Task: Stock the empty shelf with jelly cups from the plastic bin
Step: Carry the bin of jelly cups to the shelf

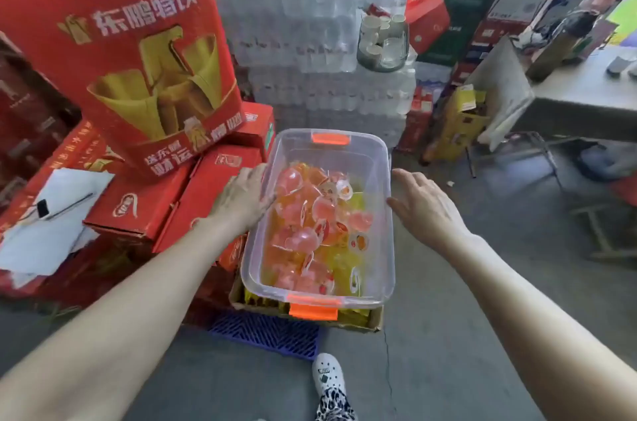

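A clear plastic bin (pixel 381 158) with orange latches sits on an open cardboard box in front of me. It holds several pink and orange jelly cups (pixel 312 224). My left hand (pixel 243 196) lies against the bin's left wall with its fingers at the rim. My right hand (pixel 422 203) hovers just beside the bin's right wall, fingers straight and spread, holding nothing. No shelf is in view.
Red drink cartons (pixel 120 51) are stacked high at the left, some with papers on top. Shrink-wrapped water bottle packs (pixel 310 24) rise behind the bin. A grey table (pixel 586 93) and stools stand at the right. A blue pallet (pixel 265 334) lies under the box on the concrete floor.
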A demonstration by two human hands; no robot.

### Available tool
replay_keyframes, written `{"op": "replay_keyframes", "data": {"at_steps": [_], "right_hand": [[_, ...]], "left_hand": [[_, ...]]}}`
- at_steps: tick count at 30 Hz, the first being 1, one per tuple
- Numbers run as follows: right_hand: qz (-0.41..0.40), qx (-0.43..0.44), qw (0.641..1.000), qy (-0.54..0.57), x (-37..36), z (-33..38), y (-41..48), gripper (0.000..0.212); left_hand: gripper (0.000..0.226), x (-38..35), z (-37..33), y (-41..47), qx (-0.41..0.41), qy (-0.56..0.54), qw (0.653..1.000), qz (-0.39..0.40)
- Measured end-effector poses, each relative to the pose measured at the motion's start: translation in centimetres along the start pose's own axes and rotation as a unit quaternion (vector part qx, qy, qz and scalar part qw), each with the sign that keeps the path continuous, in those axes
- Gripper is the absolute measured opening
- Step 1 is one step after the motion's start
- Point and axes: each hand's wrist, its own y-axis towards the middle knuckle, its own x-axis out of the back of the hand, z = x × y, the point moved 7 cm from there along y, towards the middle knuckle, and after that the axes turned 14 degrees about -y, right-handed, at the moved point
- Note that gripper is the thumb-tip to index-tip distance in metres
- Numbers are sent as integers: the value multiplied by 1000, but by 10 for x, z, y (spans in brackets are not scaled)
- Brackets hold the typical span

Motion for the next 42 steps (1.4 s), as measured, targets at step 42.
{"op": "replay_keyframes", "data": {"at_steps": [42], "right_hand": [[-39, -101, 960, 259, 90, 114, -88, 51]], "left_hand": [[64, 92, 74, -192, 83, -383, 899, -194]]}}
